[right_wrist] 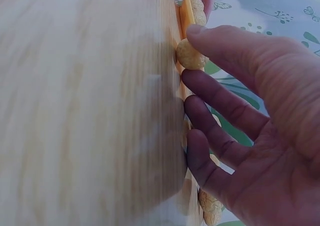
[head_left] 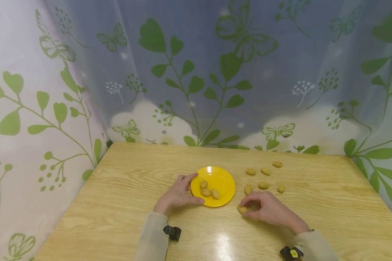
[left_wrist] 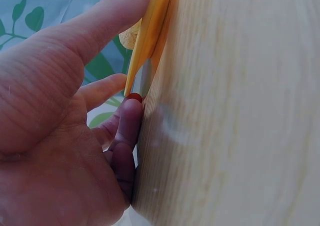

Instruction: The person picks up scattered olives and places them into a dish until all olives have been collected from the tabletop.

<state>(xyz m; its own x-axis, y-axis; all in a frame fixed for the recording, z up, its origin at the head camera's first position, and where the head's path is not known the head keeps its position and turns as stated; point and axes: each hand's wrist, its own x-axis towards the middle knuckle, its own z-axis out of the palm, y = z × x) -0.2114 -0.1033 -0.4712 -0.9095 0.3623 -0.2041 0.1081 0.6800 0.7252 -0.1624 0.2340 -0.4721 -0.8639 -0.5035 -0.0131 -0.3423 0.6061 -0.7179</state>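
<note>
A yellow plate [head_left: 227, 181] lies on the table with three unshelled peanuts [head_left: 205, 192] on it. My left hand [head_left: 178, 195] holds the plate at its left rim, thumb over the near side and a finger at the far side. In the left wrist view, the other fingers are curled low beside the rim [left_wrist: 150, 36]. To the right of the plate, my right hand [head_left: 269, 210] pinches a peanut [right_wrist: 190, 54] between thumb and forefinger, down at the tabletop. Its other fingers are loosely bent near the wood.
Several more peanuts [head_left: 263, 185] lie scattered on the wooden table [head_left: 124, 181], beyond and to the right of my right hand. A patterned curtain [head_left: 196, 72] with leaves and butterflies hangs behind the table and along its sides.
</note>
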